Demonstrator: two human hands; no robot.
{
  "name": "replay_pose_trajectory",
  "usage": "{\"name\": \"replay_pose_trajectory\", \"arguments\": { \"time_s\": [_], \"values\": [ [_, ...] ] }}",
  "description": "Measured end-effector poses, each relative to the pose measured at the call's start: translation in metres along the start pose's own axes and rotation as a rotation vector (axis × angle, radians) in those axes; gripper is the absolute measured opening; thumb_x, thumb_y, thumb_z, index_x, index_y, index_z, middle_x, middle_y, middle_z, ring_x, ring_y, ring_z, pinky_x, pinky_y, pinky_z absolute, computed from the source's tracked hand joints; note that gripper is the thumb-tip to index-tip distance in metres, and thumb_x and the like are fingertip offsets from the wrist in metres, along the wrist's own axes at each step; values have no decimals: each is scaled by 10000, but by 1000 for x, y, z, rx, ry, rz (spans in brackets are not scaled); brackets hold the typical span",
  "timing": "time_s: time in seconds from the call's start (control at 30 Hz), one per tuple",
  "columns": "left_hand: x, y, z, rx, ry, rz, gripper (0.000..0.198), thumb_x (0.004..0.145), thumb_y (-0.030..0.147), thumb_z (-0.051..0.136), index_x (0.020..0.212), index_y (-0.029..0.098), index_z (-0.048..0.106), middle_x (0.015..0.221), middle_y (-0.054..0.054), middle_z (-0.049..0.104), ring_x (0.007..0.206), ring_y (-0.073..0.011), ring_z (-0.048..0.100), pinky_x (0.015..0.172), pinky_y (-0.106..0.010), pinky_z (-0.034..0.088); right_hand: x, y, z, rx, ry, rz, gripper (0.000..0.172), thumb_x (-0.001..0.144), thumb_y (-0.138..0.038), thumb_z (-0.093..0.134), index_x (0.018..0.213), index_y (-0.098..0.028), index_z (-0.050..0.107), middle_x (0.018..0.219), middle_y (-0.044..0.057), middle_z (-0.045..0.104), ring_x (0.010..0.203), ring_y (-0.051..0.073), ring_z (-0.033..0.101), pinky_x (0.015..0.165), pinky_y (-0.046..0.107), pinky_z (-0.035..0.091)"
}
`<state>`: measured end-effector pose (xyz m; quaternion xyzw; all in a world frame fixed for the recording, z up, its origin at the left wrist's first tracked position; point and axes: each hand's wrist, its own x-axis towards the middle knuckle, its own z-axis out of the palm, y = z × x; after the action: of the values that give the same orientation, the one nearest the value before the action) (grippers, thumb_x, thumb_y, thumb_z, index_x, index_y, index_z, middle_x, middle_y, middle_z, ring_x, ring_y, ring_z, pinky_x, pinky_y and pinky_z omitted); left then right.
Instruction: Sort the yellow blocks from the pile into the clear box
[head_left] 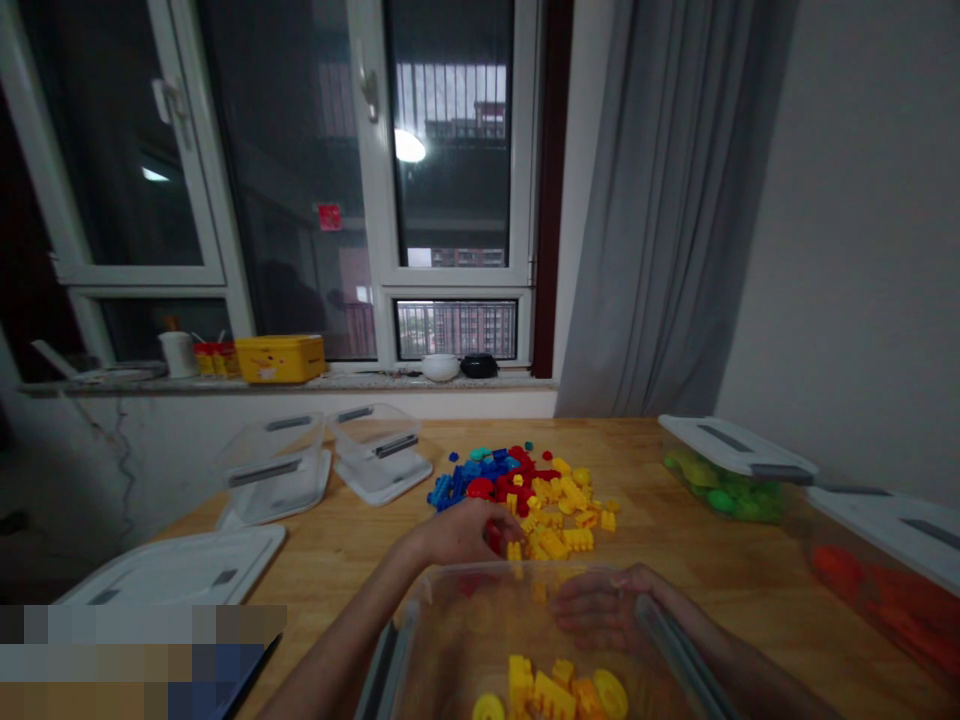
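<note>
My left grip is closed on a red toy brick, near the pile of coloured bricks on the table. My right grip is open wide over the clear plastic box with yellow bricks inside.

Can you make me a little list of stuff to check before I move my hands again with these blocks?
1. Left hand holding a brick: ok, a red brick is in its fingers.
2. Right hand empty: cannot tell, its fingers curl and the bin's clear wall blurs them.
3. Clear bin open: ok, no lid on it, and yellow pieces lie inside.
4. Pile of bricks close by: ok, it lies just past the left hand.
5. Box of green pieces open: not ok, its white lid is on.
</note>
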<state>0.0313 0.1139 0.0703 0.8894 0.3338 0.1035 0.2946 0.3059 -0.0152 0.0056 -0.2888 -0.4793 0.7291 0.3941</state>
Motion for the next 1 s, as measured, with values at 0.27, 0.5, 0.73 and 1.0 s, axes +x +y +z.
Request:
{"name": "replay_pose_trajectory", "arguments": {
  "time_s": [0.27, 0.5, 0.73, 1.0],
  "values": [
    [-7, 15, -6, 46, 22, -5, 540, 680, 273, 800, 1206, 156, 775, 1112, -67, 795, 827, -180, 667, 680, -248, 472, 4, 7, -7, 54, -11, -14, 509, 898, -435, 542, 1186, -103, 797, 1331, 191, 744, 1279, 337, 672, 1200, 501, 386],
    [-18, 37, -20, 103, 65, 26, 522, 716, 295, 786, 1219, 157, 768, 1109, -65, 768, 850, -187, 646, 730, -257, 475, 4, 6, -6, 56, -9, -5, 519, 904, -417, 534, 1227, -94, 781, 1325, 185, 749, 1249, 319, 687, 1149, 469, 437],
    [-25, 53, -26, 137, 101, 50, 539, 727, 350, 817, 1236, 182, 756, 1126, -57, 777, 872, -201, 654, 776, -284, 483, 6, 7, -11, 53, -11, 7, 524, 893, -433, 548, 1211, -90, 784, 1335, 194, 742, 1255, 322, 685, 1157, 471, 427],
    [-36, 72, -32, 171, 126, 80, 493, 751, 334, 806, 1229, 223, 758, 1233, -65, 779, 1039, -261, 696, 915, -341, 507, 2, 5, -5, 9, 9, -9, 555, 895, -488, 551, 1233, -107, 771, 1350, 196, 731, 1264, 328, 679, 1170, 485, 414]
  ]
}}
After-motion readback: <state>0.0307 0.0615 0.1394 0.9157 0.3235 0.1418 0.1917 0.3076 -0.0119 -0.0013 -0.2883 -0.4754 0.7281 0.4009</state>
